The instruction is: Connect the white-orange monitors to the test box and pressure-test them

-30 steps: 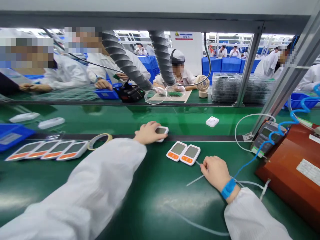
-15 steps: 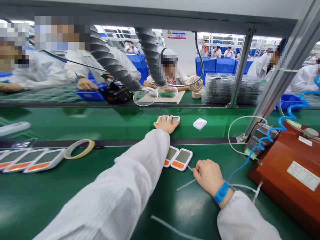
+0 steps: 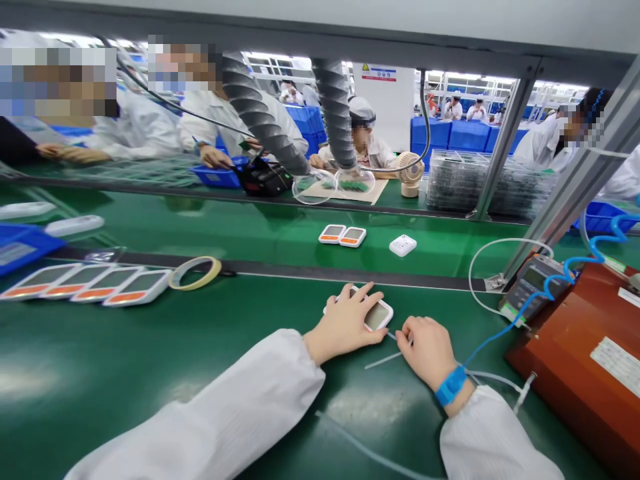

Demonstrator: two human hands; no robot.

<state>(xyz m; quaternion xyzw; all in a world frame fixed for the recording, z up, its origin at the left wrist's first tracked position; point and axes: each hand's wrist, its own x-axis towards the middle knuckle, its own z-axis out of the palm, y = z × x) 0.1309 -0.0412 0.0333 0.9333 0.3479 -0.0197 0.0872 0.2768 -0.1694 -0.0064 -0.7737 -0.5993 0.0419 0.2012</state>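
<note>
1. Judged partway along. Apparently done: two white, rounded-rectangular plastic devices with grey screens and orange panels [image 3: 353, 237], laid side by side on the shiny green belt-like strip [image 3: 240, 233] beyond the bench edge.
2. Near that pair, apart from it: one small white square plastic piece with rounded corners [image 3: 403, 245].
3. Underway: left hand [image 3: 345, 321] spread wide, palm down over a white plastic device with a grey screen [image 3: 381, 316] on the dark green bench top [image 3: 150, 373]; beside it, mostly covered, edges of what looks like a second. Gripped or merely touched: cannot tell.
4. Just right of there: right hand [image 3: 426, 350] curled narrow at thin translucent tubing [image 3: 383, 361]; pinched or only touching, cannot tell.
5. Apparently left: whatever lies beneath the spread fingers, plus a close-set row of four white devices with orange bands [image 3: 137, 288], well apart from both hands, just beside a pale yellow ring of tape [image 3: 215, 272].
</note>
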